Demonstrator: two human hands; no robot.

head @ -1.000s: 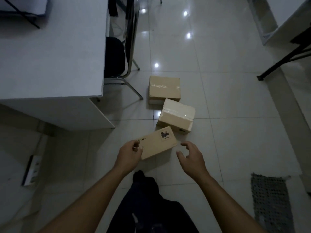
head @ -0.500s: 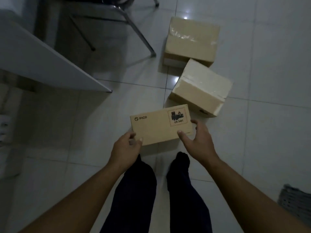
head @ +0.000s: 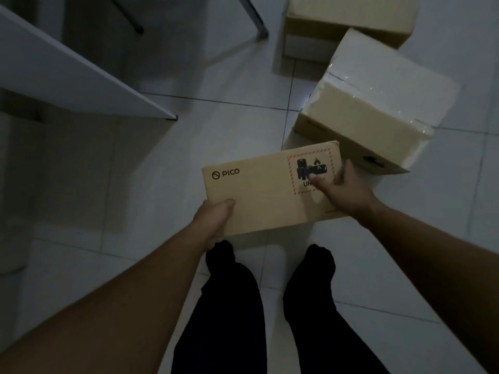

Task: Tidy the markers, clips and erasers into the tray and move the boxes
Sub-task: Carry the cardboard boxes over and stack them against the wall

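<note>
Three cardboard boxes were in view above the tiled floor [head: 135, 171]: the far box [head: 348, 20] at the top, the taped box [head: 378, 103] lying just in front of it, and the flat PICO box [head: 264, 193] held up over the person's feet. Its long axis ran left to right between the hands. The left hand [head: 213, 220] gripped the near left corner, thumb on top; the right hand [head: 343, 190] clasped the right end, fingers [head: 318, 182] closed over the warning label. Both hands shared the load evenly, so either way of carrying it looked open.
</note>
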